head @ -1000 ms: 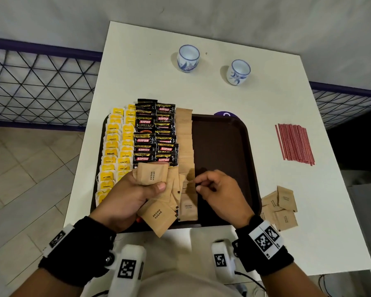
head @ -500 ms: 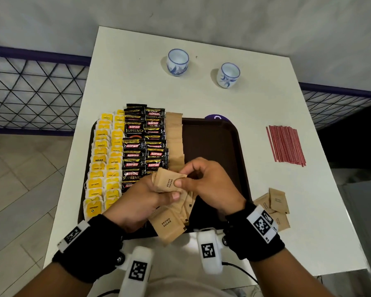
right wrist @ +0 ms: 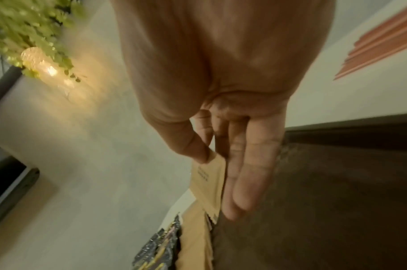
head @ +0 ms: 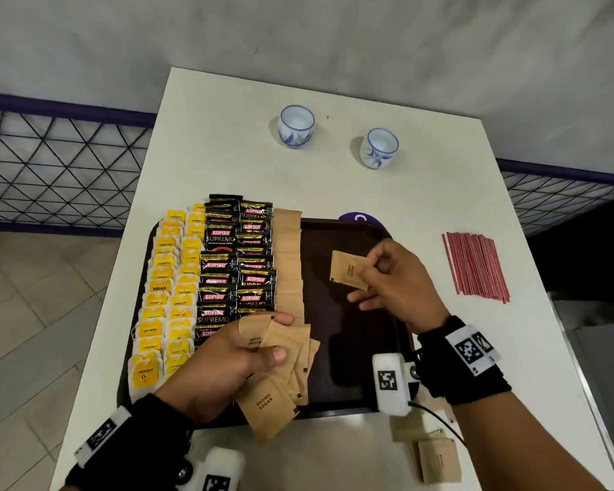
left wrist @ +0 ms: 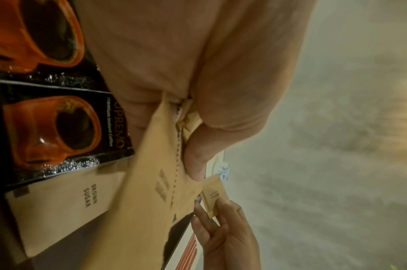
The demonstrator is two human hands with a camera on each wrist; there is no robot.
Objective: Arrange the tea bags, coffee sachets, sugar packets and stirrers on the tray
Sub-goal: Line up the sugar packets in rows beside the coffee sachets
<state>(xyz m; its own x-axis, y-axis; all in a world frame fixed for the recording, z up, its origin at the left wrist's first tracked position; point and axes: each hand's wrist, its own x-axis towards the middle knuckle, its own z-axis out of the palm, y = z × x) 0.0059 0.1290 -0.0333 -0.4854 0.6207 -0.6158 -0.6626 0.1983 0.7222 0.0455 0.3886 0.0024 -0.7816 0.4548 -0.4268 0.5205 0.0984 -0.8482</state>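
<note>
A dark brown tray (head: pixel 351 352) holds yellow tea bags (head: pixel 163 295) at its left, black coffee sachets (head: pixel 238 264) beside them, then a column of brown sugar packets (head: pixel 288 256). My left hand (head: pixel 227 352) grips a fanned bunch of sugar packets (head: pixel 280 363) over the tray's near edge; in the left wrist view the bunch (left wrist: pixel 151 182) fills the middle. My right hand (head: pixel 394 278) pinches a single sugar packet (head: pixel 348 269) above the bare right half of the tray; the right wrist view shows that packet (right wrist: pixel 208 182) under the thumb. Red stirrers (head: pixel 475 265) lie on the table, right of the tray.
Two blue-and-white cups (head: pixel 296 125) (head: pixel 380 147) stand at the back of the white table (head: pixel 440 193). Loose sugar packets (head: pixel 436 458) lie on the table near the front right corner. A black mesh railing (head: pixel 50 164) runs behind the table's left side.
My right hand has drawn one sugar packet out of the bunch and carried it right and farther back over the tray. The left hand keeps the bunch near the tray's front.
</note>
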